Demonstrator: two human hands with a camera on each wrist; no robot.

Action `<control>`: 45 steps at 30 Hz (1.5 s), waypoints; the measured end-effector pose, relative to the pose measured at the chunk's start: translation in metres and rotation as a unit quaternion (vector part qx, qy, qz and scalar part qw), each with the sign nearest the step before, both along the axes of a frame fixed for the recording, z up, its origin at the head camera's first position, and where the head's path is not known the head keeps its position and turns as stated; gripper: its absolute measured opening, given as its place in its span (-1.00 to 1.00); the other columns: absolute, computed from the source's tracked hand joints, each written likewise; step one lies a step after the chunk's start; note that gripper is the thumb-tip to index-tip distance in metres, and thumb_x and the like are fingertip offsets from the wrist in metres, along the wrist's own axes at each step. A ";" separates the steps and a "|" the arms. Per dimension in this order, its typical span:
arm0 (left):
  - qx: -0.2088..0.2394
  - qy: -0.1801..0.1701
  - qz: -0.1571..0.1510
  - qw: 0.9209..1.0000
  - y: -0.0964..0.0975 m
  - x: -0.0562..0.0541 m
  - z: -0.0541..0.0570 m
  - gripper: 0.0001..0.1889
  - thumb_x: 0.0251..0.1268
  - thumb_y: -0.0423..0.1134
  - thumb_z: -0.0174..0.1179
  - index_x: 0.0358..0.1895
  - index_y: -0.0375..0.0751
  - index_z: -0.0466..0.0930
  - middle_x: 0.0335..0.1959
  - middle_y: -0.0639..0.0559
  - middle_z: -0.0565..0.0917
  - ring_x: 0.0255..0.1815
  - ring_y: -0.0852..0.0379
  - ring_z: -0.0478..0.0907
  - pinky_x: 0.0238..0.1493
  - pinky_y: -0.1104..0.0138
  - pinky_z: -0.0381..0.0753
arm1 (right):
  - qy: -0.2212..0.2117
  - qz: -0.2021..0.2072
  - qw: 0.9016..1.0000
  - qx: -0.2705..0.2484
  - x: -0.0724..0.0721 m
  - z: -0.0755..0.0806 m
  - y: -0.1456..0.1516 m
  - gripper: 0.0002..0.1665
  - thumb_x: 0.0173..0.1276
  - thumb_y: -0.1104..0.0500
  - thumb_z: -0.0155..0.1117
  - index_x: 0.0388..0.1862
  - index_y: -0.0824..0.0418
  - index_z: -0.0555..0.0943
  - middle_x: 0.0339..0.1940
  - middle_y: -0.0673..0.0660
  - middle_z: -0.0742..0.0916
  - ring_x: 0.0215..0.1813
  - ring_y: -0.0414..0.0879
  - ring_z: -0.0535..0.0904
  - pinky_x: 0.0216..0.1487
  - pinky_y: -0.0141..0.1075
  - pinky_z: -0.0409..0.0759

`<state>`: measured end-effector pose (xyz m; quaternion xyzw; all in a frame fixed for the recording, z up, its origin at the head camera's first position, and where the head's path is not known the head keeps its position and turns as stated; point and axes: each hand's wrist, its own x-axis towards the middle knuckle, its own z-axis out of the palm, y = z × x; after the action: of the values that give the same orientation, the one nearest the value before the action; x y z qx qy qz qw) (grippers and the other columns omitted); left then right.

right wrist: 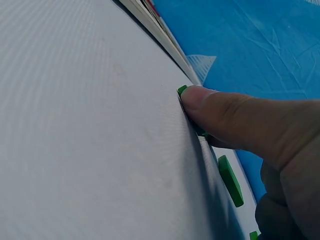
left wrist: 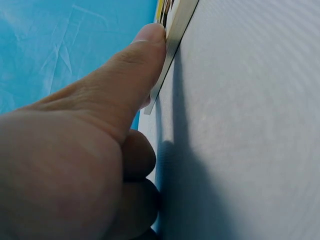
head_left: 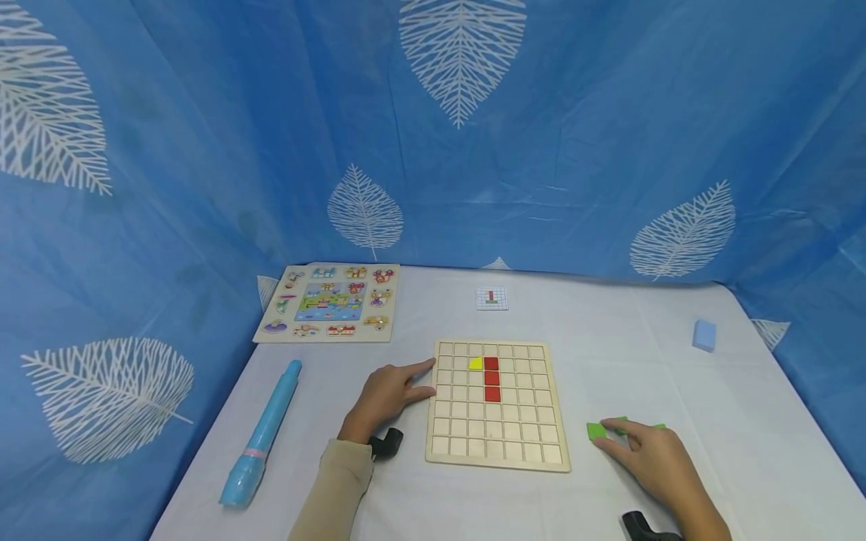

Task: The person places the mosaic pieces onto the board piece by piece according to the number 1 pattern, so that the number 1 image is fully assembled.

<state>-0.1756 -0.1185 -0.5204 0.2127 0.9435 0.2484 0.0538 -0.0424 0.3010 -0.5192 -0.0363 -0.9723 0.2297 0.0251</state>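
Note:
A wooden grid board lies flat on the table, with three red tiles in a column and a yellow piece beside the top one. My left hand touches the board's left edge with its extended index finger and thumb; the other fingers are curled under, and in the left wrist view the thumb lies against the rim. To the right of the board, my right hand pinches a green tile between thumb and finger, low over the cloth. More green tiles lie by that hand, partly hidden behind it.
A small pattern card lies beyond the board. At the back left is a picture puzzle board, with a light-blue tapered tube in front of it. A blue block sits at the right. Blue leaf-printed cloth hangs behind.

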 end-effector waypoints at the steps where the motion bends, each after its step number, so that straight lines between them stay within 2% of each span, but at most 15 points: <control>1: 0.000 0.001 0.000 1.000 0.000 0.000 0.000 -0.35 0.28 0.22 0.31 0.42 0.15 0.53 -0.71 0.23 0.34 -0.66 0.28 0.14 -0.52 0.36 0.23 | 0.000 0.000 1.000 -0.001 0.000 0.000 0.000 -0.51 0.24 -0.12 0.54 0.00 0.19 0.79 -0.79 -0.10 0.38 -0.65 -0.17 0.24 -0.52 -0.30 0.22; 9: 0.002 0.005 -0.001 1.000 0.001 0.000 -0.002 -0.35 0.28 0.22 0.31 0.42 0.14 0.53 -0.71 0.23 0.35 -0.66 0.28 0.15 -0.51 0.36 0.25 | 0.017 0.004 1.000 -0.001 -0.002 0.002 -0.003 -0.50 0.26 -0.13 0.53 0.01 0.21 0.78 -0.81 -0.12 0.37 -0.67 -0.20 0.22 -0.51 -0.31 0.24; 17: 0.004 0.004 0.000 1.000 0.001 0.000 -0.001 -0.35 0.28 0.22 0.31 0.42 0.15 0.53 -0.70 0.23 0.35 -0.65 0.28 0.15 -0.52 0.36 0.25 | 0.034 0.026 0.999 -0.010 -0.008 0.015 -0.012 -0.54 0.27 -0.14 0.51 -0.01 0.15 0.79 -0.78 -0.14 0.34 -0.65 -0.25 0.15 -0.56 -0.33 0.22; 26: 0.005 0.006 0.001 1.000 0.001 -0.001 -0.001 -0.34 0.26 0.22 0.32 0.42 0.15 0.54 -0.71 0.23 0.34 -0.64 0.28 0.15 -0.50 0.36 0.26 | 0.047 0.069 0.996 -0.012 -0.018 0.023 -0.033 -0.57 0.21 -0.20 0.54 -0.10 0.05 0.81 -0.76 -0.19 0.31 -0.63 -0.30 0.13 -0.52 -0.34 0.23; 31: 0.006 0.006 -0.002 1.000 0.000 -0.001 -0.002 -0.34 0.26 0.22 0.33 0.41 0.15 0.54 -0.70 0.24 0.34 -0.64 0.29 0.15 -0.50 0.36 0.26 | 0.039 0.088 0.995 -0.006 -0.025 0.029 -0.045 -0.55 0.23 -0.25 0.50 -0.09 0.03 0.81 -0.77 -0.19 0.31 -0.65 -0.28 0.13 -0.52 -0.33 0.19; 45: -0.001 0.010 -0.010 1.000 -0.002 -0.003 -0.002 -0.34 0.28 0.22 0.32 0.42 0.14 0.53 -0.70 0.24 0.35 -0.65 0.29 0.15 -0.51 0.36 0.26 | 0.065 0.126 0.990 0.001 -0.039 0.035 -0.072 -0.59 0.15 -0.21 0.57 -0.15 0.01 0.81 -0.77 -0.21 0.27 -0.63 -0.33 0.09 -0.49 -0.33 0.18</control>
<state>-0.1781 -0.1201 -0.5223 0.2248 0.9419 0.2449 0.0475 -0.0814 0.2294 -0.4840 0.1011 -0.9656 0.2321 0.0594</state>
